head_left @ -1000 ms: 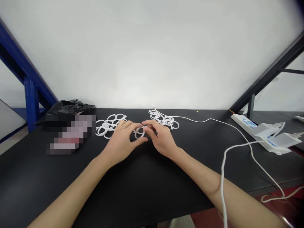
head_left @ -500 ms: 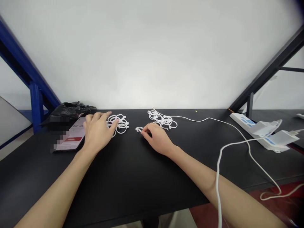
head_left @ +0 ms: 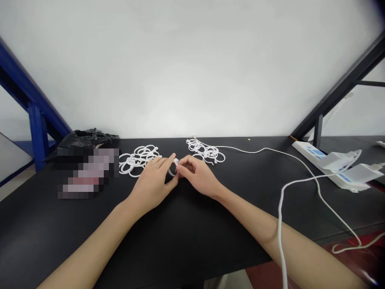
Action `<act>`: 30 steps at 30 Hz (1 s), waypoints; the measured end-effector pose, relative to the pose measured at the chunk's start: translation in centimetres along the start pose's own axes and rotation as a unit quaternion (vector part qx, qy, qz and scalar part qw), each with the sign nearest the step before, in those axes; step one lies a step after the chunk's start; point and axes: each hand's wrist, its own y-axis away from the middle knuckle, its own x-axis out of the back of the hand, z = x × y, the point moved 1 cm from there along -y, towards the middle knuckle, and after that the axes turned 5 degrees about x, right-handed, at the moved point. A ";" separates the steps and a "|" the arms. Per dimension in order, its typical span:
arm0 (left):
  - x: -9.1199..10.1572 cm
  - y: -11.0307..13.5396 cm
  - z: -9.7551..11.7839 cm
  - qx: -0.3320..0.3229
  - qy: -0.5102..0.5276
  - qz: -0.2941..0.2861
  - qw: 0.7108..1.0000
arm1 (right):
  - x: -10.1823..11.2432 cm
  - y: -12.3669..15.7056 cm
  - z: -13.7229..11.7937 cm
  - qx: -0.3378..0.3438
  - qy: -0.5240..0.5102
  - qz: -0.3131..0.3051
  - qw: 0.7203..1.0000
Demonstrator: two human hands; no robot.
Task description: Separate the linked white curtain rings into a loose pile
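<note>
A small white plastic ring (head_left: 171,172) with a knobbed clasp stands between my two hands above the black table. My right hand (head_left: 198,174) pinches its clasp side with thumb and fingertips. My left hand (head_left: 152,182) has come around it from the left, index finger by the clasp and thumb at the lower edge, so the ring sits between them. My fingers hide part of the ring. Just behind my left hand lies a loose pile of similar white rings (head_left: 131,163). Another pile of white rings (head_left: 209,152) rests beyond my right hand.
A pixelated phone (head_left: 93,170) and a crumpled black plastic bag (head_left: 82,138) are at the left. At the right stands a white power strip (head_left: 314,153) with chargers plugged in. A white cable (head_left: 281,208) loops across my right forearm. A white wall backs the table.
My left hand has moved right from beside the phone and left pile to the ring at my right hand. The left pile now shows more fully. My right hand stays nearly in place.
</note>
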 end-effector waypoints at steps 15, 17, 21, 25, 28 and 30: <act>0.8 0.0 1.6 0.039 0.067 -0.068 0.995 | 1.1 -0.3 -0.5 0.106 0.123 0.031 0.986; 0.9 0.0 1.6 0.038 0.067 -0.072 0.994 | 1.1 -0.2 -0.5 0.106 0.123 0.030 0.986; 0.9 0.0 1.6 0.033 0.084 -0.082 0.993 | 1.0 -0.2 -0.5 0.102 0.134 0.032 0.985; 1.0 0.1 1.5 0.035 0.094 -0.069 0.993 | 0.9 -0.2 -0.5 0.088 0.119 0.053 0.988; 1.2 -0.2 0.9 0.050 0.083 -0.030 0.995 | 1.4 -0.4 -0.5 0.069 0.103 0.074 0.990; 1.6 -0.6 0.0 0.066 0.052 0.025 0.996 | 2.2 -0.6 -0.5 0.059 0.121 0.117 0.984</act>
